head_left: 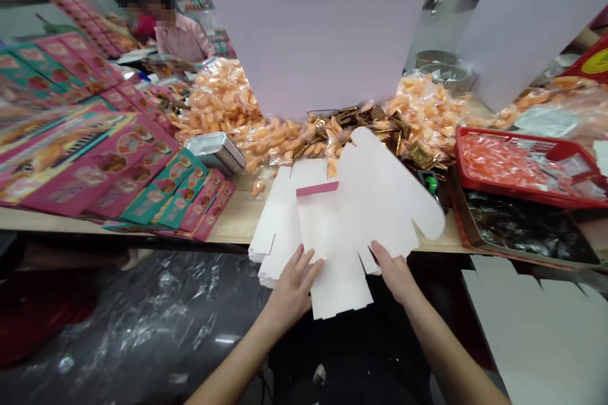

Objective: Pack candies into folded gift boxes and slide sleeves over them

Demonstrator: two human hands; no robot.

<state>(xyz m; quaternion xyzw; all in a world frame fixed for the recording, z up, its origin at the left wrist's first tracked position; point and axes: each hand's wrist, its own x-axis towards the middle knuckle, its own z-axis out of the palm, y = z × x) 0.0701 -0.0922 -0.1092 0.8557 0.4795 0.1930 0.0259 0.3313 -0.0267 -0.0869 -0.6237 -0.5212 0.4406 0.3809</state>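
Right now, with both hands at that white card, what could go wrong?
The card overhangs the front of the table, so it might slide off if the left hand and right hand let go. Its rounded top sits close to the brown packets and could nudge some.

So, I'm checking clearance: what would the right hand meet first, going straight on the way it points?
The right hand would first meet the white cardboard, which it is touching; beyond, across that surface, the line seems to run toward the pink strip, though depth is hard to judge.
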